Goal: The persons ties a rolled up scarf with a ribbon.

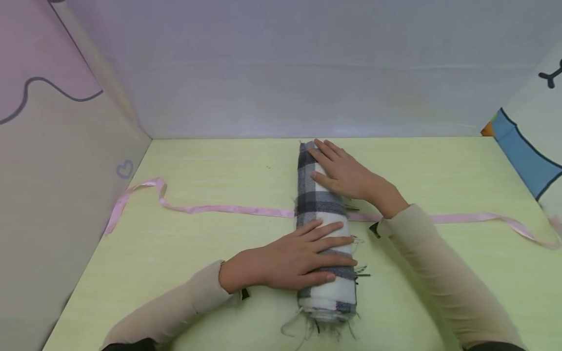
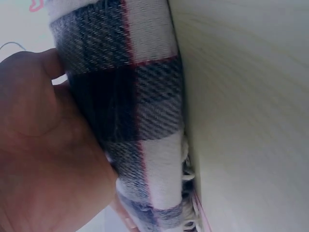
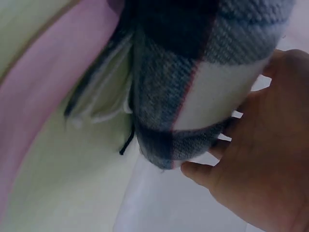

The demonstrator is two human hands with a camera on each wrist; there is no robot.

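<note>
From the head camera, the plaid scarf (image 1: 324, 229) lies fully rolled into a soft woollen cylinder on the pale green table (image 1: 197, 170), across a flat satin pink ribbon (image 1: 210, 209) not yet tied. The left hand (image 1: 290, 258) and right hand (image 1: 347, 175) lie flat on the roll, fingers straight. The left wrist view shows coarse twill weave and fringe. The right wrist view is blurry, but the fingers seem loosely cupped against the roll's end.

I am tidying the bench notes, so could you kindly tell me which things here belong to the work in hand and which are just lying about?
In the work:
- rolled plaid scarf, under both flat hands
- left hand
- right hand
- pink ribbon, passing under the roll

Lying about:
- nothing loose; only the green table and the decorated wall panels
</note>
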